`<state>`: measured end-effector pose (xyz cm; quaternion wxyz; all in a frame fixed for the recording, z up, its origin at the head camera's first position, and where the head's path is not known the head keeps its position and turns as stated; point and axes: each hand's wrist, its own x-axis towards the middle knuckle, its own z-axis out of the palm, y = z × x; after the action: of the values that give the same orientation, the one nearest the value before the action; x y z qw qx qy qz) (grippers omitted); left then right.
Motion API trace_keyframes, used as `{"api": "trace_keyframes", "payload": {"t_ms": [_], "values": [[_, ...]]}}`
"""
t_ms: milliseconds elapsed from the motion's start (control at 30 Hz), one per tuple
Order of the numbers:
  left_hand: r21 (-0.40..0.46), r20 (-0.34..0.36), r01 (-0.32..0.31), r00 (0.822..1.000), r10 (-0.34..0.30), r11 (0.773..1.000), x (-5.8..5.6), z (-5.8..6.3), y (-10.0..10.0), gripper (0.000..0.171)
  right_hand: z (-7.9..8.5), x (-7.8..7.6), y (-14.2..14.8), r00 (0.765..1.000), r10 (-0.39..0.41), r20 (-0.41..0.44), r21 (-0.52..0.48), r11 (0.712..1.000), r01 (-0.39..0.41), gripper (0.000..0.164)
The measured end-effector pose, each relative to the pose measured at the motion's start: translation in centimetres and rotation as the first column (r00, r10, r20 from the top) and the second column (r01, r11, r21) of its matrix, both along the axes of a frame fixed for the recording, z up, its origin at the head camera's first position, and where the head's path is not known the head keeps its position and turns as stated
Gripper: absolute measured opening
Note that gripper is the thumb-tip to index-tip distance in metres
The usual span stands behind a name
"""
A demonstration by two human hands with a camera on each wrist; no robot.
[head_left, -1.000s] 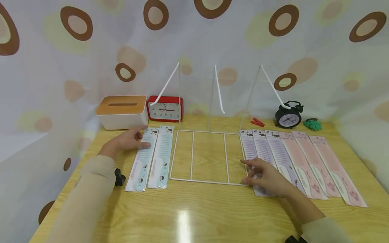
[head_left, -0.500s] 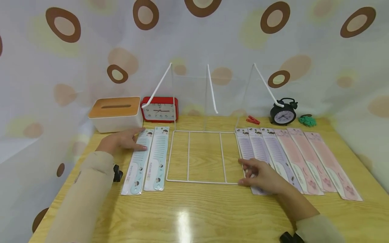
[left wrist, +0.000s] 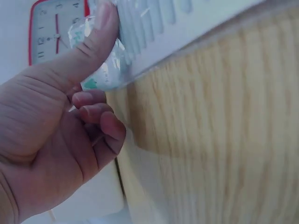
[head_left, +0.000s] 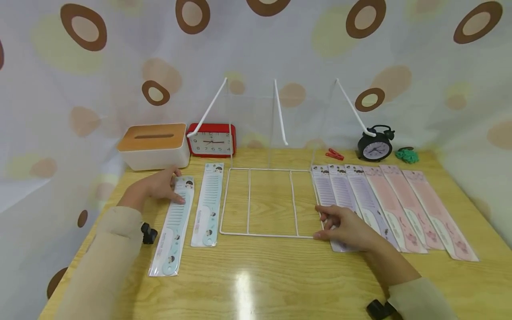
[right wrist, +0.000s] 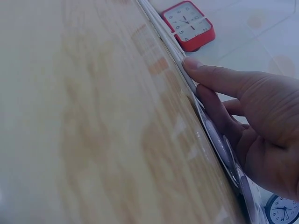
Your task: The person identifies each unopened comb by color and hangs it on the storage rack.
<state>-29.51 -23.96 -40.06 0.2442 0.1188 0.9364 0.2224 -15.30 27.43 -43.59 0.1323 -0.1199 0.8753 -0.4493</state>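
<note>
My left hand [head_left: 158,184] pinches the top end of a bagged light-blue comb [head_left: 176,231], thumb on its upper face. In the left wrist view, that packaged comb [left wrist: 154,28] looks raised off the table at this end. A second blue comb pack [head_left: 208,204] lies just right of it. Centre table, a white wire rack [head_left: 272,235] stands with three prongs slanting forward. My right hand [head_left: 348,229] holds the rack's front right corner between thumb and index finger, partly covering the nearest of several purple comb packs [head_left: 344,184].
Several pink comb packs [head_left: 410,209] lie at the right. Along the back stand a tissue box [head_left: 154,155], a red clock [head_left: 212,144] and a black alarm clock [head_left: 374,150]. A red clip [head_left: 334,154] and a green bundle [head_left: 407,155] lie there too.
My left hand has drawn the leftmost blue comb pack toward me and to the left, widening the gap to its neighbour. My right hand stays at the rack's corner.
</note>
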Motion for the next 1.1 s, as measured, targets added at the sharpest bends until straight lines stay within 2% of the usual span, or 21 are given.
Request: {"api": "trace_keyframes", "payload": {"t_ms": [167,267,333,400,467,533,633,667,700,767,833,867,900,933,967,1100], "values": [[0.067,-0.071,-0.035,0.997,0.04,0.997,1.2,0.4,-1.9,0.044,0.0,-0.2,-0.1,1.0,0.007,-0.009,0.018,1.0,-0.007,0.084],[0.151,-0.103,-0.058,0.992,0.074,0.987,2.1,0.8,-2.4,0.032,-0.2,-0.2,0.0,0.999,0.02,-0.03,0.021,1.0,-0.019,0.084],[0.243,-0.104,-0.074,0.989,0.101,0.967,3.0,1.7,-2.6,0.03,-0.2,-0.2,0.0,0.999,0.021,-0.028,0.019,1.0,-0.02,0.083],[0.339,-0.103,-0.076,0.988,0.117,0.938,4.0,3.0,-2.4,0.029,-0.3,-0.2,0.0,1.0,0.021,-0.024,0.02,1.0,-0.02,0.084],[0.438,-0.104,-0.058,0.988,0.114,0.897,5.2,4.7,-2.0,0.027,-0.3,-0.2,-0.1,1.0,0.021,-0.02,0.024,1.0,-0.02,0.084],[0.502,-0.136,-0.021,0.985,0.102,0.864,6.3,6.6,-1.4,0.025,-0.4,-0.2,-0.1,1.0,0.015,-0.021,0.034,0.999,-0.015,0.085],[0.62,-0.207,0.059,0.974,0.091,0.782,8.2,9.1,-0.2,0.016,-0.3,-0.2,0.0,1.0,0.009,-0.026,0.047,0.999,-0.008,0.085],[0.659,-0.24,0.092,0.966,0.093,0.746,8.8,9.8,0.2,0.012,-0.3,-0.2,0.0,1.0,0.007,-0.026,0.05,0.999,-0.006,0.086],[0.7,-0.281,0.138,0.955,0.093,0.701,9.4,10.3,0.6,0.01,-0.3,-0.2,0.0,1.0,0.006,-0.024,0.053,0.999,-0.005,0.086],[0.785,-0.355,0.237,0.929,0.103,0.572,10.3,11.1,1.6,0.014,-0.3,-0.2,0.0,1.0,0.004,-0.019,0.056,0.998,-0.003,0.086],[0.834,-0.419,0.326,0.899,0.126,0.445,11.0,11.8,2.6,0.02,-0.3,-0.2,0.0,1.0,0.003,-0.016,0.061,0.998,-0.002,0.087],[0.851,-0.435,0.355,0.889,0.141,0.387,11.2,12.1,3.1,0.022,-0.3,-0.2,0.0,1.0,0.002,-0.015,0.063,0.998,-0.001,0.087],[0.862,-0.448,0.377,0.88,0.16,0.339,11.3,12.5,3.6,0.024,-0.3,-0.2,0.0,1.0,0.002,-0.016,0.065,0.998,-0.001,0.087],[0.871,-0.45,0.384,0.874,0.184,0.307,11.5,12.9,4.0,0.024,-0.3,-0.1,0.0,1.0,0.001,-0.017,0.065,0.998,0.0,0.087],[0.878,-0.447,0.381,0.87,0.21,0.29,11.6,13.2,4.4,0.024,-0.3,-0.1,0.0,1.0,0.001,-0.018,0.064,0.998,0.001,0.087],[0.899,-0.416,0.339,0.86,0.295,0.279,11.5,14.5,5.7,0.018,-0.3,-0.1,0.0,1.0,0.004,-0.024,0.049,0.999,-0.002,0.086]]}}
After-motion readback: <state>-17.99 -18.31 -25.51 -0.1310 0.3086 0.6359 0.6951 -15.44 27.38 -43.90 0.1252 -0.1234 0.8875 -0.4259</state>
